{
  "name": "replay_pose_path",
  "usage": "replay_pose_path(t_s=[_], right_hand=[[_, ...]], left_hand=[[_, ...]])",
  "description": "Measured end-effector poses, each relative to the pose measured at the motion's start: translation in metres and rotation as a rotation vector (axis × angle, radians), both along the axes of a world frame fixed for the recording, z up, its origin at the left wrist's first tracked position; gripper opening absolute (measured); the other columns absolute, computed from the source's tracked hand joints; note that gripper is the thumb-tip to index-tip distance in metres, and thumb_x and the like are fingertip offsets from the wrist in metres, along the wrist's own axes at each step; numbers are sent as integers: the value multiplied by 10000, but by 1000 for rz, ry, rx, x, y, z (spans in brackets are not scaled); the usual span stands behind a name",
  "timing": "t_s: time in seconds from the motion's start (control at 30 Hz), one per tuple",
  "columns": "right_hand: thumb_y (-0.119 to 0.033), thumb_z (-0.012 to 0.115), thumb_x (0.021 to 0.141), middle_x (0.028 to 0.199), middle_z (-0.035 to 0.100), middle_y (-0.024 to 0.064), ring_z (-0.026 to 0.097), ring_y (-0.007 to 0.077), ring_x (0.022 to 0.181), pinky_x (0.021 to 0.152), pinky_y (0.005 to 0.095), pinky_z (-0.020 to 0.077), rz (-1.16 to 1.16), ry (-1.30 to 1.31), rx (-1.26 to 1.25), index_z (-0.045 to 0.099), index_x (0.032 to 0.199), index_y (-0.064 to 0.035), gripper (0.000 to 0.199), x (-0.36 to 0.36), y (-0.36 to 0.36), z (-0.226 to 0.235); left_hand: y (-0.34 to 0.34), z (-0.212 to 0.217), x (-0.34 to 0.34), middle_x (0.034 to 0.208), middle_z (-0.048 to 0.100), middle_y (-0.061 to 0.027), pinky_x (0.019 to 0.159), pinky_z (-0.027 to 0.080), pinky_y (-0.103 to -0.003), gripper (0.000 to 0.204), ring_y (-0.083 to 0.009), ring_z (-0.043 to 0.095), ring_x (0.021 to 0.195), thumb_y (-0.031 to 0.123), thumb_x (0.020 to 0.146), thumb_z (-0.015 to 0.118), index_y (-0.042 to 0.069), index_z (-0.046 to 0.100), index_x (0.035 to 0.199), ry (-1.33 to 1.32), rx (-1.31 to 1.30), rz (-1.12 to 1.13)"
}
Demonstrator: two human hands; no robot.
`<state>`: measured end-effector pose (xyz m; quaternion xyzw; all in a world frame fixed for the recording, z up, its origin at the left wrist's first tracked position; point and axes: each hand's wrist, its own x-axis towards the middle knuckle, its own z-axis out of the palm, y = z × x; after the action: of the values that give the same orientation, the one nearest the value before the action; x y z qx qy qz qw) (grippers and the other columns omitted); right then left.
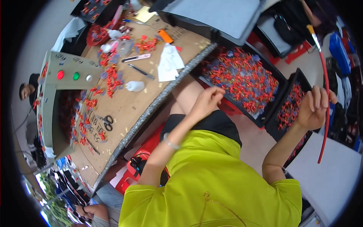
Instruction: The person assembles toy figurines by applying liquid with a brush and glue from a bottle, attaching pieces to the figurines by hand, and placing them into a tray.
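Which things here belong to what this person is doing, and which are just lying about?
Likely in use:
red-handled brush, held in the right hand;
perhaps the red and purple pieces near the left hand.

Apparently just lying about on the table:
black-handled scissors;
white bottle;
orange item.

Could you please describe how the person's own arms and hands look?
Both arms wear short, bright yellow-green sleeves, with bare forearms below. The left hand and right hand have no gloves. A pale band circles the left forearm; the right forearm has none.
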<state>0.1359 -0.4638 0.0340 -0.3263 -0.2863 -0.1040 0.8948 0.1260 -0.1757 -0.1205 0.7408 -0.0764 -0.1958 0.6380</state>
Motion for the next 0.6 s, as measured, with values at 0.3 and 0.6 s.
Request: replay_pose_path(t_s=[0.3,0.6], right_hand=[[-526,283,966,619,519,48,415,149,616,621,279,315,-384,491,-82,556,830,-71,548,-69,-48,-90],[-110,491,952,877,612,102,530,150,758,684,270,424,-761,688,-239,521,1189,38,281,-76,-71,-117]], left_hand=[[-76,-92,125,1182,539,-125,934,395,-406,419,-327,467,1142,63,728,668,62,574,1137,-711,625,40],[-121,-114,167,1212,536,-92,1050,255,-512,583,-272,419,1227,55,735,651,140,485,1287,-887,1213,-501]])
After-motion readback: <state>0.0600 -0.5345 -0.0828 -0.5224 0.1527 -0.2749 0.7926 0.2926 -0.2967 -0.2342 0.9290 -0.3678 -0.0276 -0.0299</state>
